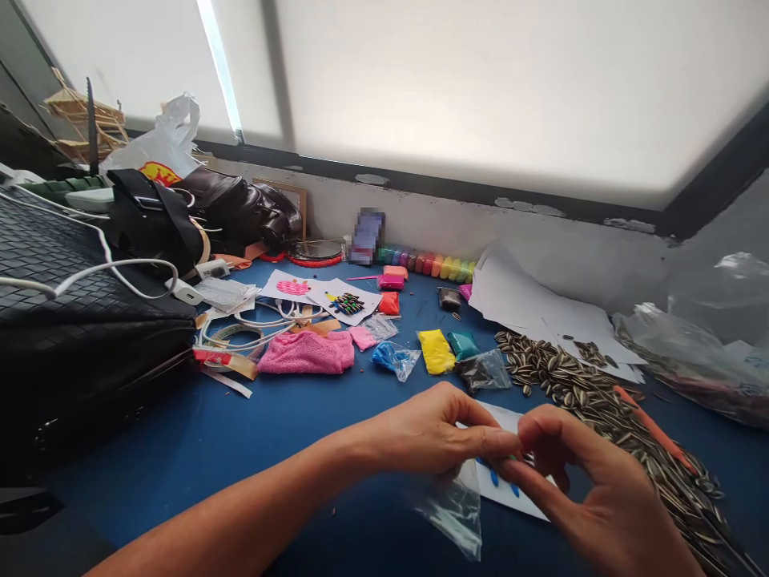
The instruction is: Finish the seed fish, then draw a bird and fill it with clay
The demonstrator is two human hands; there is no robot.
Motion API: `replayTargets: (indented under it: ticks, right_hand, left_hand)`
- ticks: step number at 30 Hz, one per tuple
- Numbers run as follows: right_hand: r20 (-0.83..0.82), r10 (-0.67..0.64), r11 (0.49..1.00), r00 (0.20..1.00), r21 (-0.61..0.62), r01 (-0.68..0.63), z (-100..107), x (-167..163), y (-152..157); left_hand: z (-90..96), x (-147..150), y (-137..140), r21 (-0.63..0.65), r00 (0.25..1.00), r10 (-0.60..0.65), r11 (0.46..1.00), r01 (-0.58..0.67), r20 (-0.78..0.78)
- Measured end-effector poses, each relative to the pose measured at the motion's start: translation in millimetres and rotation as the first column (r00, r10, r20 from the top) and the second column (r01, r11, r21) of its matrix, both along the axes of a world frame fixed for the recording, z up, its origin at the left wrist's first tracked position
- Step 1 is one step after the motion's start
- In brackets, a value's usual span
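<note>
My left hand (pixel 450 437) is closed, with a clear plastic bag (pixel 453 513) hanging beneath its palm. Its thumb and fingertips meet those of my right hand (pixel 589 473), which is also closed in a pinch. A small bit of green shows between the fingertips; the rest of what they pinch is hidden. Under both hands lies a white paper (pixel 522 505) with small blue pieces (pixel 515 490) on it. Just right of my right hand spreads a big heap of striped sunflower seeds (pixel 558 377).
Beyond my hands lie a yellow clay packet (pixel 436 353), a teal packet (pixel 462 344), a blue packet (pixel 393 359) and a pink towel (pixel 306 353). Painted seeds (pixel 347 303) rest on paper. An orange stick (pixel 654 429) crosses the seed heap. A black bag (pixel 90 320) stands left.
</note>
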State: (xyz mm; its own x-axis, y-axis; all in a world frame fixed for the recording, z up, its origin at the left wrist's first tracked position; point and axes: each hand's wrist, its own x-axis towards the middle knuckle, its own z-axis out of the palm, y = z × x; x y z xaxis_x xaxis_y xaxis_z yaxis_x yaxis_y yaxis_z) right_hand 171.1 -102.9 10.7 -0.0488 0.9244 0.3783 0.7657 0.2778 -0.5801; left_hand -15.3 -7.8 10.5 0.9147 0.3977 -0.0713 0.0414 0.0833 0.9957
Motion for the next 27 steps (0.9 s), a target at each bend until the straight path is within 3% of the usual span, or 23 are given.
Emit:
replayTargets:
  ticks: [3,6,9,18,27]
  right_hand:
    - [-0.012,0.010,1.000,1.000,0.014,-0.010,4.3,0.9,-1.7]
    - [-0.001,0.109,0.992,0.994,0.071,-0.108,4.9,4.5,-1.7]
    - [0.022,0.111,0.986,0.994,0.120,-0.113,4.4,12.6,0.3]
    - [0.280,0.207,0.968,0.937,-0.200,-0.154,0.6,33.8,11.1]
    - [0.396,0.169,0.978,0.903,-0.184,-0.102,-15.2,29.4,8.2]
  left_hand:
    - [3.8,-0.9,0.1,0.024,0.999,-0.044,0.999,0.043,0.030]
    - [6.9,-3.1,2.0,0.037,0.999,-0.028,0.999,0.026,0.043]
    - [6.2,-4.7,5.4,0.033,0.999,-0.004,0.999,0.003,0.042]
    - [6.3,-7.8,16.5,0.066,0.986,0.157,0.985,-0.160,0.048]
    - [7.4,-7.8,16.7,0.071,0.988,0.151,0.986,-0.153,0.041]
